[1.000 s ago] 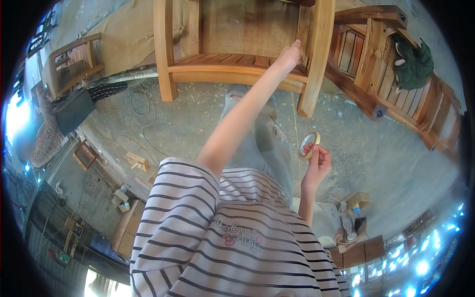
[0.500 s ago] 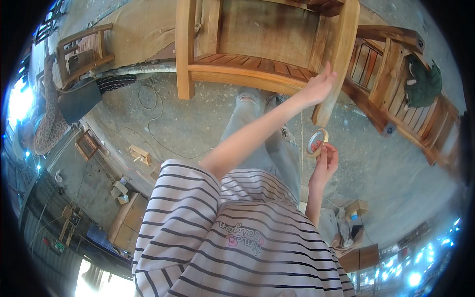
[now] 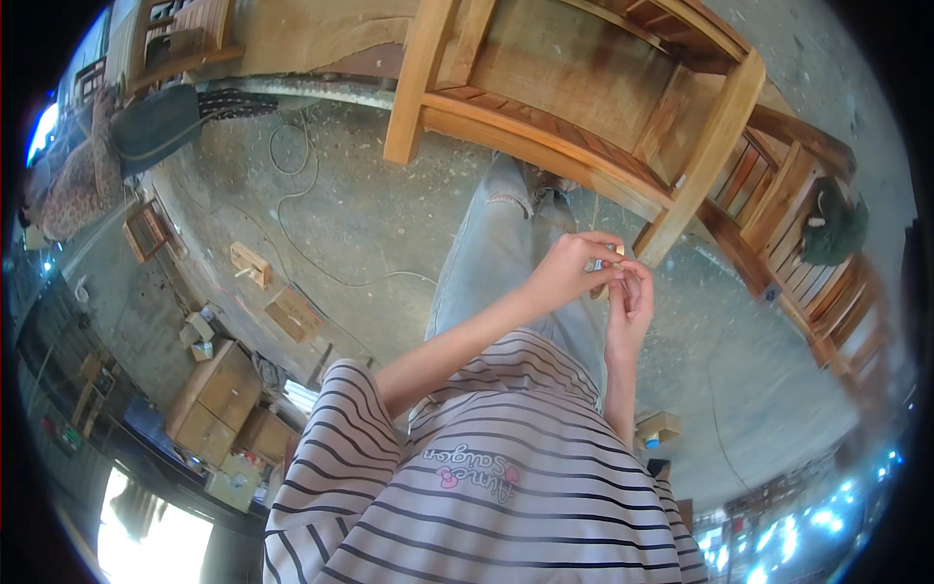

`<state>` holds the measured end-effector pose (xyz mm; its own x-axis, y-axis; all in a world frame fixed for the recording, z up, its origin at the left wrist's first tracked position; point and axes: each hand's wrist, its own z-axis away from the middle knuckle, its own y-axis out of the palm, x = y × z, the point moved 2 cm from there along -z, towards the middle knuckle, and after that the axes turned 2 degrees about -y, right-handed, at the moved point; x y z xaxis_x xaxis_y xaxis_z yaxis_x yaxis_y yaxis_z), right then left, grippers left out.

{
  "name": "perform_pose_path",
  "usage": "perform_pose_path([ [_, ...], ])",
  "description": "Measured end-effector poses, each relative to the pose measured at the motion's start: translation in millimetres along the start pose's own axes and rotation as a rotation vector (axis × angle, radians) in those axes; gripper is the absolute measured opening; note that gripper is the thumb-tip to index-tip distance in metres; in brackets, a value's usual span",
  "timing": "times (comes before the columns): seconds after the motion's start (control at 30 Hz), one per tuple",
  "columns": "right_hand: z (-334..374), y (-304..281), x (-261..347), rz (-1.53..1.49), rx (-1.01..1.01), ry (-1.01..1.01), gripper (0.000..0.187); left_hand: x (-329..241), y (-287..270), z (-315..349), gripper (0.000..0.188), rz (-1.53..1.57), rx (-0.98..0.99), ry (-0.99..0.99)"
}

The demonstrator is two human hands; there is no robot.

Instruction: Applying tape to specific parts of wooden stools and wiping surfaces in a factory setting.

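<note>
We're starting near the left edge of the grey concrete floor (image 3: pixel 389 214), where a small pale wooden block with a peg (image 3: pixel 250 263) is lying. Going right, a honey-brown slatted wooden frame (image 3: pixel 545 151) is standing toward the top, its front rail slanting down to its right leg. Just left of that leg's foot, as we're seeing it, our bare left hand (image 3: pixel 569 268) is pinching at a pale yellow, ring-shaped roll of tape (image 3: pixel 601 291), and our bare right hand (image 3: pixel 632 302) is grasping the same roll with curled fingers. So the roll is sitting between both hands, above the floor. Further right, a brown slatted wooden chair (image 3: pixel 793 273) is carrying a dark green cloth (image 3: pixel 834 229).

Tip-wise, we're reckoning the right fingers should be steadying the ring while the left fingertips are working lightly at its rim, no squashing.

As for direction, a ring isn't really having a long axis; the bits showing are running lower left to upper right. Fingers are hiding the rest, so we're not able to tell which way its open face is pointing.
</note>
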<state>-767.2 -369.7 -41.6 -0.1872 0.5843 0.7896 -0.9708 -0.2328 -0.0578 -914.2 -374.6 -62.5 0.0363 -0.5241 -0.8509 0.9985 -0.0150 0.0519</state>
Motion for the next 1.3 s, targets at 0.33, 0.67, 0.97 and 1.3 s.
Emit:
perform_pose_path([
  [0.33, 13.3, 29.9, 8.8, 0.119, 0.207, 0.085, 0.046, 21.9, -9.2, 57.0, 0.007, -0.123, -0.408, 0.227],
  [0.67, 19.6, 45.2, -25.4, 0.381, 0.263, -0.003, 0.007, 58.0, 8.6, 84.6, 0.009, -0.05, -0.77, 0.143],
  [0.97, 23.0, 66.1, -8.7, 0.388, 0.204, -0.156, 0.008, 44.8, 2.9, 77.7, 0.01, 0.048, -1.007, 0.234],
  [1.3, 13.7, 68.4, -1.9, 0.227, 0.252, -0.058, 0.021, 38.1, -9.3, 79.5, 0.009, 0.148, -0.879, 0.323],
])
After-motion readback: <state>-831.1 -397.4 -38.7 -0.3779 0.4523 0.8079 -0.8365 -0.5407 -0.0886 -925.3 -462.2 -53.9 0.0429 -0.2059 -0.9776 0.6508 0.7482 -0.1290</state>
